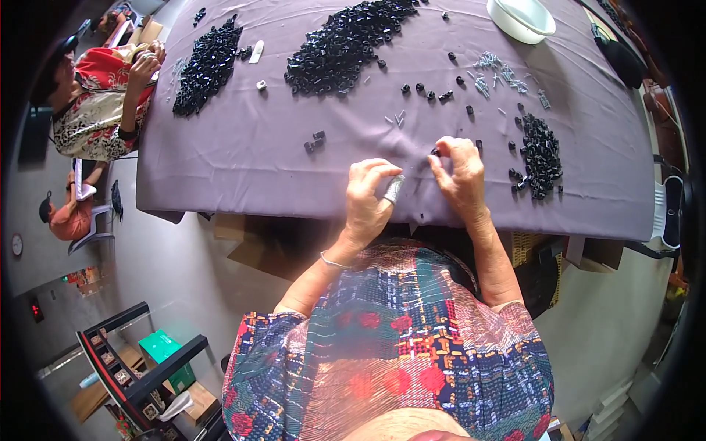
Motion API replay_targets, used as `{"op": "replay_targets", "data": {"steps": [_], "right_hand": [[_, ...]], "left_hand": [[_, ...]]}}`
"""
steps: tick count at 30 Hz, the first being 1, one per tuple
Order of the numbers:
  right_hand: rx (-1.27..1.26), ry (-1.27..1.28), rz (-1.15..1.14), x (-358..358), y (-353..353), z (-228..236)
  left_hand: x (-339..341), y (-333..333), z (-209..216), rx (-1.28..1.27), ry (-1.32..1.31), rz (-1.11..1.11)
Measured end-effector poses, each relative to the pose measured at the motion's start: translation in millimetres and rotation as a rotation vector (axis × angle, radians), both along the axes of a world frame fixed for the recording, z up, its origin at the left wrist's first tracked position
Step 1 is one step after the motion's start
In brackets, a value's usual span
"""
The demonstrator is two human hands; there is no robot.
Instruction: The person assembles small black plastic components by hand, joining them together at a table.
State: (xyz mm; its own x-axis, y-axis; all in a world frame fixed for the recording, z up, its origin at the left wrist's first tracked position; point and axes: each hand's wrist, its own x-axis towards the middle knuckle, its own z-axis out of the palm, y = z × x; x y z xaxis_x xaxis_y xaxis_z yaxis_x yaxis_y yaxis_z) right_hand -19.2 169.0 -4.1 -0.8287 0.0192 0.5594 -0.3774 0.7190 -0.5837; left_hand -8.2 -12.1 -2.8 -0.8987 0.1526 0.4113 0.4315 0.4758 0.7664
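Head view: small black part [435, 153] half-hidden under right hand [460, 180] fingertips.

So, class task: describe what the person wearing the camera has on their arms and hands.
Short patterned sleeves in red, blue and orange leave both forearms bare. The left hand has a thin bracelet at the wrist and grey tape round one finger. The right hand wears nothing.

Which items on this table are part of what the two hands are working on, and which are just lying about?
In hand:
- left hand, fingers pinched, a wrapped fingertip
- right hand touching a small black part
- black parts pile beside the right hand
- small metal pins

Lying about:
- white bowl
- large black pile
- far-left black pile, near another person
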Motion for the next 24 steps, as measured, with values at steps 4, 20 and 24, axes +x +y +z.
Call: {"op": "replay_targets", "data": {"steps": [4,20,24], "right_hand": [[0.124,0.007,0.115,4,-16,-2],[0.175,-0.066,0.049,-39,-8,4],[0.216,-0.075,0.107,-65,-12,3]], "left_hand": [[-2,-5,-2,-0.003,0.000,0.022],[-7,-10,-9,-0.157,0.111,0.060],[-7,-9,-9,-0.134,0.109,0.064]]}}
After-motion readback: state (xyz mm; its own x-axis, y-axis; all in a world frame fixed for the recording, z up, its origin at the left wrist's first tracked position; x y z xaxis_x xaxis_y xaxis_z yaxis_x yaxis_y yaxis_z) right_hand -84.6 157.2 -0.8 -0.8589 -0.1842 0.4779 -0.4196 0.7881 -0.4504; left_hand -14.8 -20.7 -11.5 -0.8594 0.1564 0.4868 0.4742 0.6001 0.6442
